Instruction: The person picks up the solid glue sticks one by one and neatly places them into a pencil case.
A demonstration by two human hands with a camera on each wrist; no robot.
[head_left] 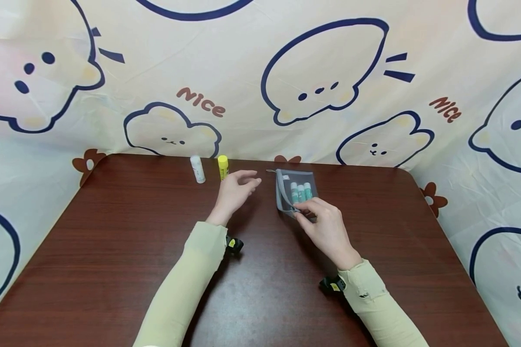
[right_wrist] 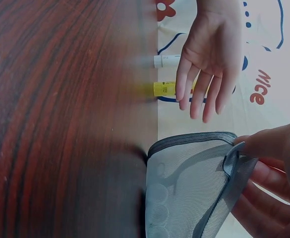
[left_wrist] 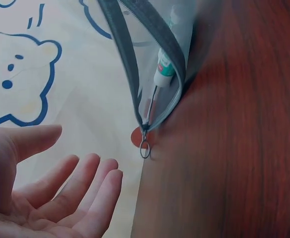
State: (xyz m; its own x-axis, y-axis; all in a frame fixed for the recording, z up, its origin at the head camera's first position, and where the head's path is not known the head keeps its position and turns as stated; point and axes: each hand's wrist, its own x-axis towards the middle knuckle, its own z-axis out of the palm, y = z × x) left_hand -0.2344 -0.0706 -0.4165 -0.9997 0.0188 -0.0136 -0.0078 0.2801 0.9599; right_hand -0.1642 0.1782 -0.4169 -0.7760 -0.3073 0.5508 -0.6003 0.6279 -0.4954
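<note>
Pouch (head_left: 288, 190), mouth facing 9 o'clock, its 3 tubes (head_left: 301, 193) aligned 12-to-6, lies at 3 o'clock from the empty, loosely spread left hand (head_left: 236, 190), while the nearer right hand (head_left: 325, 226) pinches its edge at 6 o'clock.

You face a creased cream backdrop (head_left: 243, 62) printed with navy-outlined cartoon bears (head_left: 172, 130), brown "Nice" lettering (head_left: 201, 101) and brown flowers (head_left: 436, 201), beyond a dark reddish-brown wood-grain table (head_left: 126, 270) whose surface reflects a soft glare (head_left: 269, 294).

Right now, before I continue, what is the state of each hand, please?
Left hand: open, holding nothing.
Right hand: closed, pinching the mesh pouch by its edge.
</note>
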